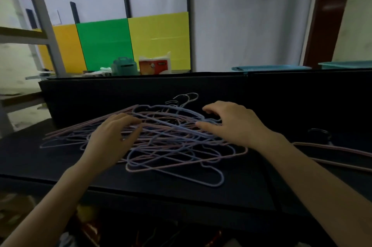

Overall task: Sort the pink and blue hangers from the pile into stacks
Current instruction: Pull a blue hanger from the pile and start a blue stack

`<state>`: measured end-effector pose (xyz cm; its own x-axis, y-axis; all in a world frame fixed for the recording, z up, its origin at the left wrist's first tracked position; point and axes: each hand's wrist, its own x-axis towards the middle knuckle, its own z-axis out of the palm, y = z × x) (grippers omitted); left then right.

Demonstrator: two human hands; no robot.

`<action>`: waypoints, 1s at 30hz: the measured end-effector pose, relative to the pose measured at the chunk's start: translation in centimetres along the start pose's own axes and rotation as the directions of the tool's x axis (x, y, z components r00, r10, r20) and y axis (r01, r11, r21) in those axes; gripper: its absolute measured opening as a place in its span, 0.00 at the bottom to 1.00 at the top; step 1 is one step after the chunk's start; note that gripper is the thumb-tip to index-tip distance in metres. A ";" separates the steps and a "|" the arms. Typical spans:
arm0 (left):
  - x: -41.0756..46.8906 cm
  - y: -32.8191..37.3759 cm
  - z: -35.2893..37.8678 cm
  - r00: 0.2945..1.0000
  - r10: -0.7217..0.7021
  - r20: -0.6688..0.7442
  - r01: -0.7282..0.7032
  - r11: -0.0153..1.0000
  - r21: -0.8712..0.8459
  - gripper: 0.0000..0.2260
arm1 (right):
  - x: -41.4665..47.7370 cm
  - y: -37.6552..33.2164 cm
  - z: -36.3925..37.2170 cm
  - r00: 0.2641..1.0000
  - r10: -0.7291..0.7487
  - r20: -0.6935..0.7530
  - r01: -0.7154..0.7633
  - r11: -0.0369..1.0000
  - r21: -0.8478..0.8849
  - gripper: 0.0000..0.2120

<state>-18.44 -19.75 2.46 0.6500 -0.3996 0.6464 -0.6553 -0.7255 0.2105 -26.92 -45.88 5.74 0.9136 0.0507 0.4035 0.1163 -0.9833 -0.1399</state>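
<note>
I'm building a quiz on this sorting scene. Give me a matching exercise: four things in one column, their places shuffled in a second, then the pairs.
1. left hand
2. right hand
3. separate pink hangers
4. green panel

A. in the background, between the orange panel and the yellow panel
B. on the right side of the hanger pile
C. at the right edge of the table, apart from the pile
D. on the pile's left side

Pairs: 1-D, 2-B, 3-C, 4-A

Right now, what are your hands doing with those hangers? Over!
Left hand and right hand on the tangled pile of thin pink and blue hangers, grip unclear. Pile mixed, on black tabletop. Few pink hangers apart at right. Tangle in the way.
</note>
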 end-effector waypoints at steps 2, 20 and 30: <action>0.3 -2.5 -0.1 1.000 -0.001 0.026 0.001 1.000 -0.008 0.11 | 2.0 -1.7 1.2 0.998 0.044 0.041 -0.040 0.996 -0.085 0.37; 6.3 -9.6 2.4 0.990 0.085 0.113 -0.069 0.988 -0.135 0.16 | 6.7 -3.7 4.0 0.925 0.358 0.126 -0.347 0.932 -0.102 0.45; 9.2 -7.8 5.2 0.922 0.151 0.356 -0.068 0.970 -0.234 0.37 | 3.1 -1.1 -0.9 0.902 0.430 0.033 -0.428 0.902 -0.052 0.46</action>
<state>-5.37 -20.62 2.95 0.6376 -0.6775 0.3668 -0.7700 -0.5452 0.3314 -24.55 -44.84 7.98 0.8873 -0.3711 0.2738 -0.3064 -0.9181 -0.2515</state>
